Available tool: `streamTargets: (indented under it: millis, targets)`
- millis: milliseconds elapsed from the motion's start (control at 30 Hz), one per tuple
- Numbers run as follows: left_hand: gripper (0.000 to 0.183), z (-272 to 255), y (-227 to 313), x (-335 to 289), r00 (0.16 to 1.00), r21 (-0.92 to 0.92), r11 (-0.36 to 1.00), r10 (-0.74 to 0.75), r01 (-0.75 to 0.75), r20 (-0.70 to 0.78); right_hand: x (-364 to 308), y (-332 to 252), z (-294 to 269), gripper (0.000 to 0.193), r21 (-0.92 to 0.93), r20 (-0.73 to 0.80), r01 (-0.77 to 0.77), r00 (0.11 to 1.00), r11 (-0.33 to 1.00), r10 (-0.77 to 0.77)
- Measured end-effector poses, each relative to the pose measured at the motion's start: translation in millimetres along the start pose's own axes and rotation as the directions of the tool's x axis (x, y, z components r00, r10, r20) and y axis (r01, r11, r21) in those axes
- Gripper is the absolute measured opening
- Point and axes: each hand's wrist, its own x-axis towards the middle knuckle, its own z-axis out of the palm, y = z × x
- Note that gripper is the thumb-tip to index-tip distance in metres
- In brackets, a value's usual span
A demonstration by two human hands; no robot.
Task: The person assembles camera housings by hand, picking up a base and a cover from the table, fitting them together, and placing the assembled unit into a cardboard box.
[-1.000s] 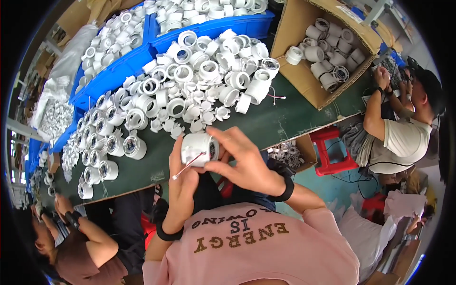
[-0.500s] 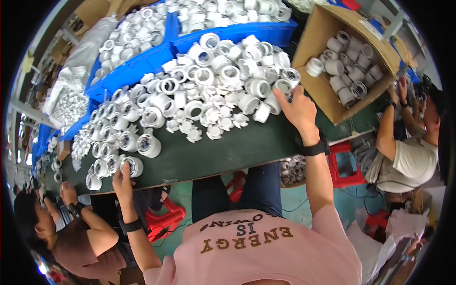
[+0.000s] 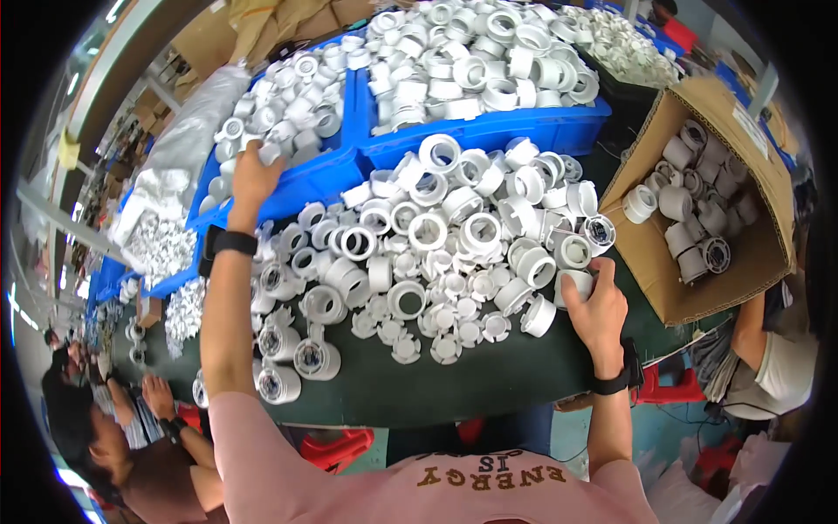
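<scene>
My left hand (image 3: 254, 182) reaches into the left blue bin (image 3: 301, 185), fingers and thumb around a small white plastic part (image 3: 270, 154). At the right end of a heap of white plastic rings (image 3: 428, 232), my right hand (image 3: 599, 313) has its thumb and fingers round a white plastic collar (image 3: 573, 287), which still rests on the table. Its far side is hidden. White housings with dark-patterned inner faces (image 3: 316, 359) stand in rows near my left forearm, which covers some of them. Flat white notched caps (image 3: 447, 348) lie in front of the heap.
A second blue bin (image 3: 489, 133) piled with white rings stands behind the heap. On the right, a cardboard box (image 3: 642, 253) lies open with white housings inside. The dark green table (image 3: 419, 389) has its edge near my body. A co-worker (image 3: 131, 445) sits at the left.
My left hand has left a housing near the front edge and moved up into the left bin. My right hand has come round a collar beside the heap. The view has shifted.
</scene>
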Motion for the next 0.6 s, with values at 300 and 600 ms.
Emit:
streamTargets:
  millis: [300, 600]
  targets:
    - [0.073, 64, -74, 83, 0.878, 0.383, 0.909, -0.045, -0.162, 0.477, 5, -2, 2, 0.046, 0.064, 0.014, -0.045, 0.999, 0.997, 0.044]
    - [0.055, -74, 40, -2, 0.952, -0.543, 0.788, -0.180, 0.290, 0.247, 3, 8, -57, 0.036, 0.423, 0.140, -0.170, 0.983, 0.890, 0.122]
